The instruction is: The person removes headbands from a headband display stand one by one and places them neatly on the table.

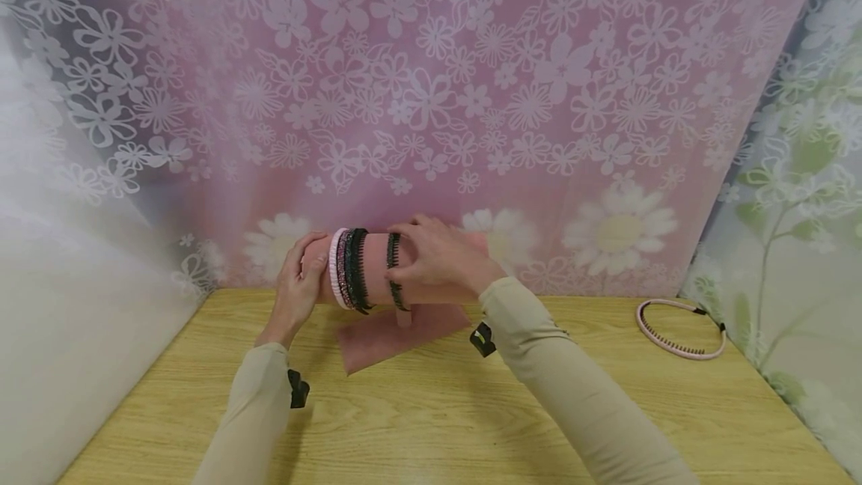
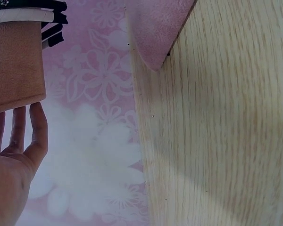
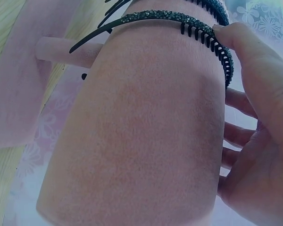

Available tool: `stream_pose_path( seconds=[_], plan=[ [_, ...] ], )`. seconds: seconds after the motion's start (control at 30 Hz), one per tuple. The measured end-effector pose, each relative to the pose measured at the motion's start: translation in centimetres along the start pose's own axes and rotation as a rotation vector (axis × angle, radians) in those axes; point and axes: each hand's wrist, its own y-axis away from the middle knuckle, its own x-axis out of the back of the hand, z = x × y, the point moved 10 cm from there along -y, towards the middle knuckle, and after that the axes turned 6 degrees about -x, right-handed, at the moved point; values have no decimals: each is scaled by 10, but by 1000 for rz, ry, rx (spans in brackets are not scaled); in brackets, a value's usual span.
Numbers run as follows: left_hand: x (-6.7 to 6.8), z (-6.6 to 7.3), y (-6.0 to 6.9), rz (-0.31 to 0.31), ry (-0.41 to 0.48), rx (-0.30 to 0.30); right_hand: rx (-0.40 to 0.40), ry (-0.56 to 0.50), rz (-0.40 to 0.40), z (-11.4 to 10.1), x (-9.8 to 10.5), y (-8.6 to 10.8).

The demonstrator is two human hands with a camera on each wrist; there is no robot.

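Observation:
A pink fabric-covered headband stand (image 1: 376,269) has a horizontal roll on a short post and a flat base (image 1: 384,343). My left hand (image 1: 296,292) grips the roll's left end, thumb in front. In the left wrist view its fingertips (image 2: 37,110) touch the roll's end edge. My right hand (image 1: 441,257) pinches a dark glittery toothed headband (image 3: 155,16) round the middle of the roll, thumb on its band and the other fingers behind the roll. Farther left on the roll sit a pale pink headband (image 1: 334,269), a glittery one (image 1: 343,264) and dark toothed ones (image 1: 357,275).
On the table's right side lies a pale pink headband (image 1: 680,354) with dark teeth. The wood-grain table (image 1: 404,425) meets a pink flowered curtain (image 1: 438,96) close behind the stand. Pale sheets (image 1: 81,283) hang at both sides.

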Motion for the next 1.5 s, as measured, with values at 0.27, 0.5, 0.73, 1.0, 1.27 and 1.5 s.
stream_pose_path(
  seconds=[0.27,0.5,0.73,1.0,1.27,1.5],
  plan=[
    [0,1,2,6,-5,3,-19,6,-6,3,3,5],
    [-1,1,1,6,7,0,-21,16,6,7,6,7],
    [-1,0,1,0,15,4,-28,36,2,11,7,10],
    [-1,3,1,-7,8,-1,-31,43,8,16,12,14],
    [-1,1,2,-10,2,10,-41,50,-5,21,14,18],
    [-1,1,2,-11,-2,17,-57,57,5,27,18,22]
  ],
)
